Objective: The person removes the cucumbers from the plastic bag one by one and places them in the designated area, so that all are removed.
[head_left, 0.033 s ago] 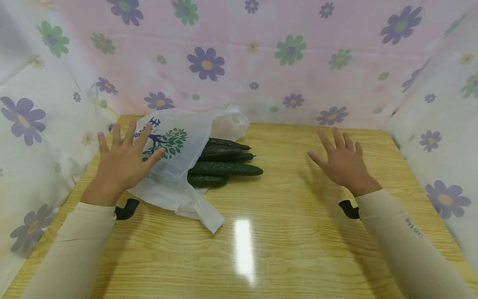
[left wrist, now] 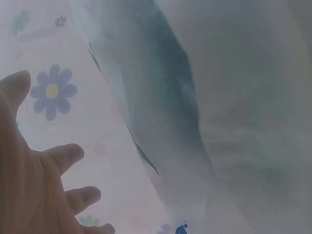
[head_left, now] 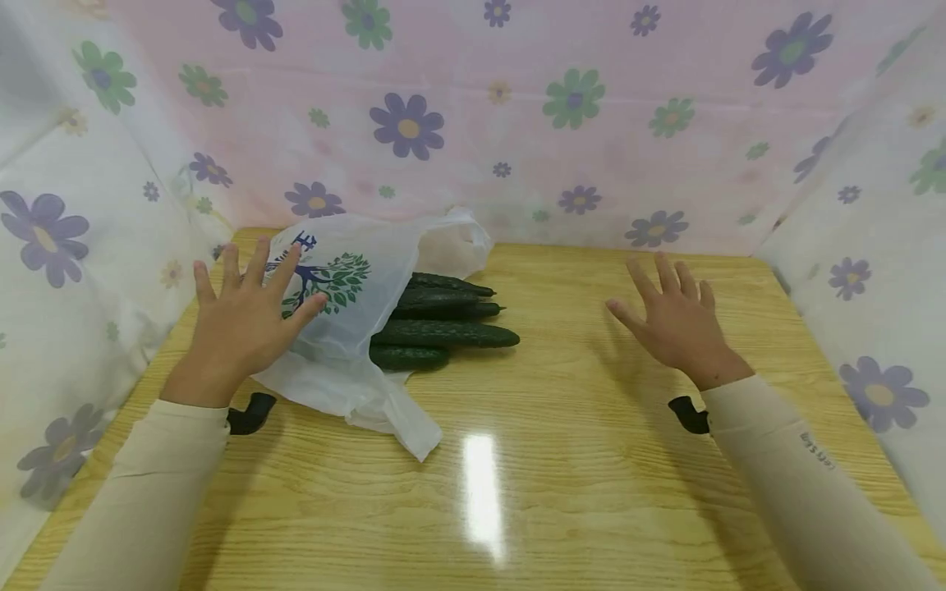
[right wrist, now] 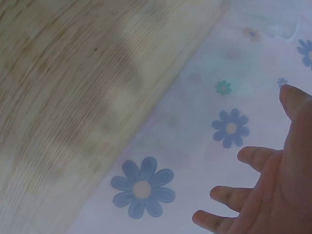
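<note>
Left hand spread above the bag, right hand spread well to the bag's right

Fingers and thumb of the left hand fan apart over the bag's left part; the head view does not settle whether they touch it, while the left wrist view shows background between the fingertips and the plastic. The right hand, its fingers also apart, is well to the right of the bag, over the counter.

White and thin, the bag lies on its side with its mouth facing right and a tree print on top. Several dark green cucumbers lie side by side with their ends sticking out of that mouth onto the counter; their other ends are hidden inside the bag. One handle strip trails from the bag's near edge toward the person. Behind the bag hangs a flowered cloth.
</note>
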`<state>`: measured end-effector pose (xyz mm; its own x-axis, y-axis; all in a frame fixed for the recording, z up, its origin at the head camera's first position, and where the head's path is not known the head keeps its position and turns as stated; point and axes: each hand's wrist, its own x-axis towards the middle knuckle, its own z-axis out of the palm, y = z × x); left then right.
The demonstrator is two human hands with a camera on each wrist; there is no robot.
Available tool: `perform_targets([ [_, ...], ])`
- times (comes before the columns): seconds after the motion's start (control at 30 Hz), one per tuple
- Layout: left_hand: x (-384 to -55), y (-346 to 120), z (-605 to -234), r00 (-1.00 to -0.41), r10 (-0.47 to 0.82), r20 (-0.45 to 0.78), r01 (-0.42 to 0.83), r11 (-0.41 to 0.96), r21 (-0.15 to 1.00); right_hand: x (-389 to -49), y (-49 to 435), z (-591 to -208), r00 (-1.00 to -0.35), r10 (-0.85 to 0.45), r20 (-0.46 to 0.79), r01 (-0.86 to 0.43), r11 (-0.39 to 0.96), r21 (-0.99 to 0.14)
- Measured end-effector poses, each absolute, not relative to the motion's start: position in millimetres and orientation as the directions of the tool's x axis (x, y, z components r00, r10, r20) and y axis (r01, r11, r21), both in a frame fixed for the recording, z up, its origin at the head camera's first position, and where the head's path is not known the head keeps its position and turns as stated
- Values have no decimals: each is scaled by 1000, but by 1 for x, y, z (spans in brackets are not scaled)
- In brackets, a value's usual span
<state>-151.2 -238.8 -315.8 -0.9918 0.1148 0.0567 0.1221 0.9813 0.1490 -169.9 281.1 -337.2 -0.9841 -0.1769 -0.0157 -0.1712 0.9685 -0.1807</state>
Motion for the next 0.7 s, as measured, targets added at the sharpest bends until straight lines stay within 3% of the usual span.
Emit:
perform_targets([
  [0.37, -150, -231, -315, -985, 138, 103, 153, 975, 163, -163, 274, -332, -980, -197, 11, -196, 968, -157],
  [0.5, -143, -220, -314, -960, 130, 249, 179, 966, 184, -155, 268, -330, -973, -211, 88, -226, 951, -211],
  [0.7, -124, -187, -323, -839, 154, 522, 315, 919, 236, -137, 254, -333, -921, -239, 308, -341, 876, -340],
])
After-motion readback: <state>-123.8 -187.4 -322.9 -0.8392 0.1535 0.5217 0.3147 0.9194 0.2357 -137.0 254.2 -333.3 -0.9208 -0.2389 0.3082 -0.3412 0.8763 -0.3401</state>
